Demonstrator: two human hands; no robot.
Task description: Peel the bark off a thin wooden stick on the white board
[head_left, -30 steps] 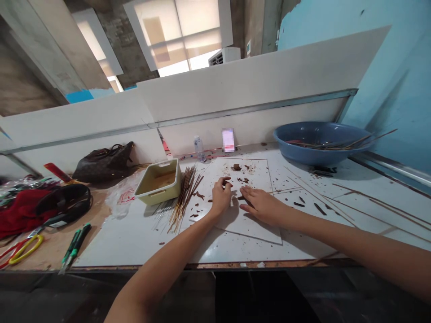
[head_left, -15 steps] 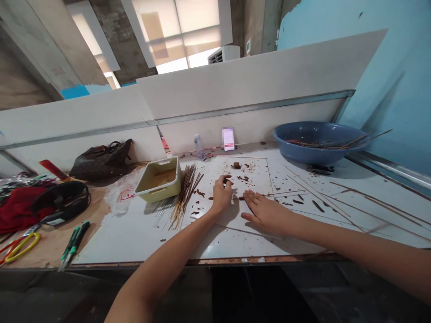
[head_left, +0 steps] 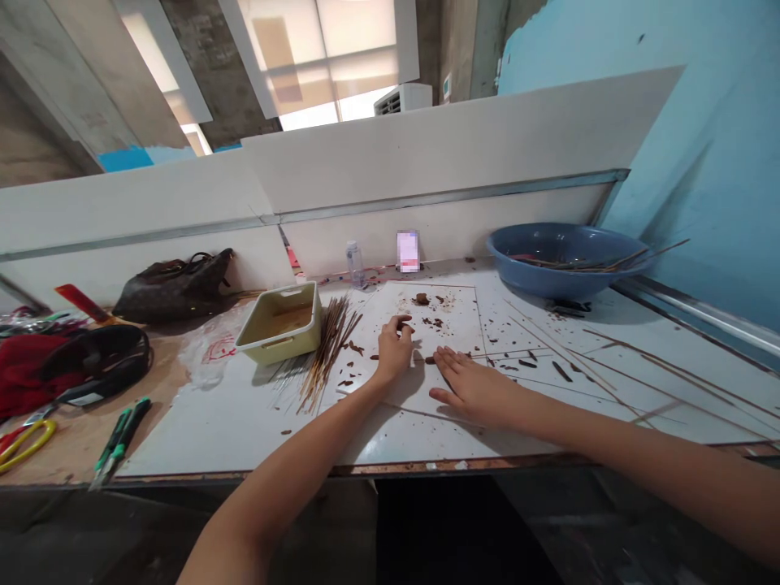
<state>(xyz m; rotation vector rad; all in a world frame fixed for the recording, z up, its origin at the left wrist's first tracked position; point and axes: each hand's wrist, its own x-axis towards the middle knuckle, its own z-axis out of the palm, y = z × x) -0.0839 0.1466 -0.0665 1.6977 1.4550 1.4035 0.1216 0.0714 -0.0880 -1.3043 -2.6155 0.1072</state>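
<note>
The right hand has drawn back a little toward the near edge of the table, away from the brown lump. Its thumb now stands wider from the fingers and lies flatter, and its wrist hides the near right corner of the white board. The view has turned slightly, so the blue basin appears farther left.

Worktop: concealed, blurred and cropped items.
Right hand hides part of brown roll; phone display, back edge, blurred; scissors, front edge, cut off at frame left.
</note>
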